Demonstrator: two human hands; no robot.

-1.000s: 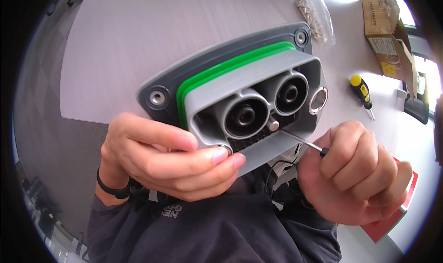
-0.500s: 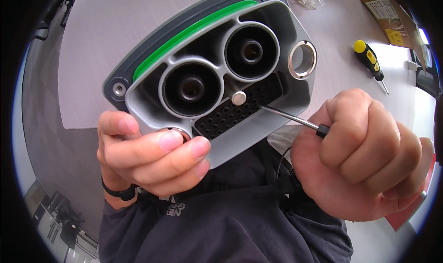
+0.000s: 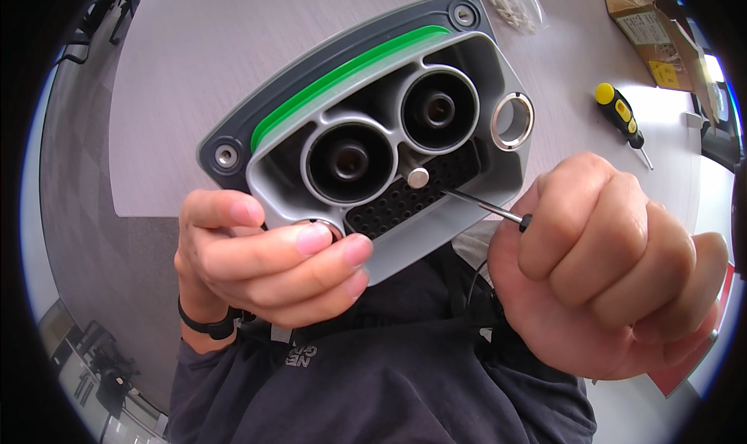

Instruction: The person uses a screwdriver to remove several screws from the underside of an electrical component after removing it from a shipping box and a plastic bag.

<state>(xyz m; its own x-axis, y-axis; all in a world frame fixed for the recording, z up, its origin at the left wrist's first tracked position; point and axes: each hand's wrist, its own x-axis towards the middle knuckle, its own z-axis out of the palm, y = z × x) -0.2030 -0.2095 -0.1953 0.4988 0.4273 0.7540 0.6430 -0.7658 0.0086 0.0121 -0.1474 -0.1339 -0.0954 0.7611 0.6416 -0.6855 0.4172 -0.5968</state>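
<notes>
My left hand (image 3: 280,261) grips the lower left corner of a grey plastic housing (image 3: 420,249), its fingers over a metal ring there. The housing is tilted, with two round black sockets, a green strip (image 3: 342,78) and a dark grey flange along its far side. In my right hand (image 3: 607,265), closed in a fist, is a screwdriver (image 3: 484,204) with a thin metal shaft; its handle is mostly hidden. The shaft reaches into the housing, its tip at the perforated black panel (image 3: 389,210), close to a round metal pin (image 3: 418,178).
A yellow and black screwdriver (image 3: 622,115) lies on the light table (image 3: 179,78) to the right. Beyond it stands an open cardboard box (image 3: 642,28). A clear plastic bag (image 3: 513,4) of small parts lies at the far edge of view. Something red (image 3: 685,350) is at the lower right.
The housing and my left hand have shifted slightly right and nearer in the picture. My right fist has moved a little left, with the screwdriver tip still inside the housing.
</notes>
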